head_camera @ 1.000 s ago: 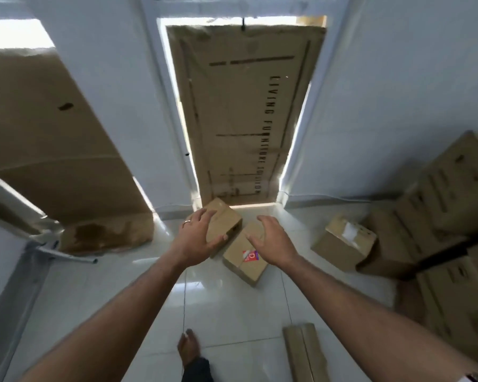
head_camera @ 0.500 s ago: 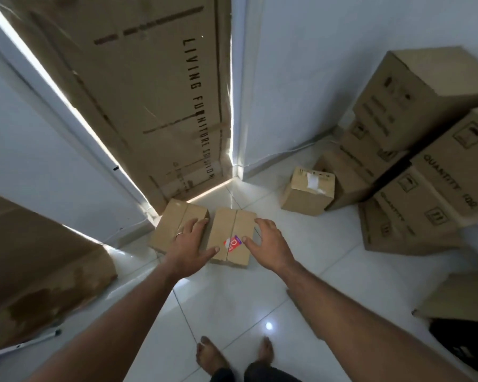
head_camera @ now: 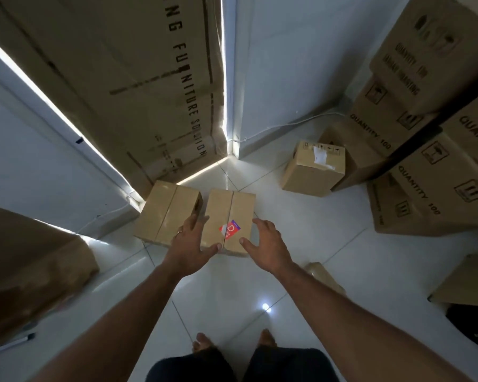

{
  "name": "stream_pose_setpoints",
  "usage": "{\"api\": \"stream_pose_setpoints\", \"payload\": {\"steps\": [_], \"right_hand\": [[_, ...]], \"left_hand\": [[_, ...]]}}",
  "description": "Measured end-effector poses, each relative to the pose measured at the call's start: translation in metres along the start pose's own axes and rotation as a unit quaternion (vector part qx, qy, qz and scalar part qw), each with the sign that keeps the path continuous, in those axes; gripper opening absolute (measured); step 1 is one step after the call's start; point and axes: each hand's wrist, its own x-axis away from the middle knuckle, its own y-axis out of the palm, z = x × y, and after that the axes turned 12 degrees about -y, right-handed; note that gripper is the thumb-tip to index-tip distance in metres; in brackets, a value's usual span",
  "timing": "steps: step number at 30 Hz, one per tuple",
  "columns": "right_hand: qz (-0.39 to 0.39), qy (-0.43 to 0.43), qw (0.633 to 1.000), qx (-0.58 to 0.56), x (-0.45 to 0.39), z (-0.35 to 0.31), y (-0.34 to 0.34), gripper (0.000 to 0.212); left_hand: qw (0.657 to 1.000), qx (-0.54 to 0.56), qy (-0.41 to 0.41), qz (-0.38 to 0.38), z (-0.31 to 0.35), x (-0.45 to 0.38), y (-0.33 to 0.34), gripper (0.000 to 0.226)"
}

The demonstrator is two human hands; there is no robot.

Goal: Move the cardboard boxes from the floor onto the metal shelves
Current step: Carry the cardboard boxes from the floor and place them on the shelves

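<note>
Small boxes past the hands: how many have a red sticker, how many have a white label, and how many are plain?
Red sticker box: 1
White label box: 1
Plain box: 1
Total: 3

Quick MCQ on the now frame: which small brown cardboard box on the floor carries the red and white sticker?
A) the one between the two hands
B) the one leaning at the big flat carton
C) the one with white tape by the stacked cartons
A: the red and white sticker sits on top of the small brown cardboard box flanked by the left hand and right hand.
</note>
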Motion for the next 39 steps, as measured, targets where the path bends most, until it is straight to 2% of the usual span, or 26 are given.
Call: {"api": "stream_pose_setpoints", "payload": {"steps": [11,18,22,27,31,39], "right_hand": [[0.003,0.024,0.999,-0.026,-0.098,0.161,0.164,0.085],[0.03,0.035,0.997,-0.068,-0.157,0.242,0.27,0.09],[0.037,0.047,0.993,-0.101,-0.177,0.27,0.304,0.091],[0.036,0.037,0.993,-0.103,-0.18,0.282,0.33,0.083],[0.06,0.04,0.992,-0.102,-0.176,0.281,0.333,0.081],[0.094,0.046,0.987,-0.123,-0.16,0.246,0.292,0.083]], "left_hand": [[0.999,0.001,0.007,0.038,-0.072,-0.141,0.167,0.087],[0.993,0.093,-0.05,0.054,-0.126,-0.227,0.268,0.094],[0.992,0.085,-0.082,0.047,-0.15,-0.261,0.299,0.101],[0.987,0.154,-0.052,0.008,-0.178,-0.285,0.328,0.098],[0.985,0.166,-0.037,0.028,-0.181,-0.282,0.341,0.095],[0.981,0.179,-0.04,0.058,-0.157,-0.25,0.3,0.093]]}}
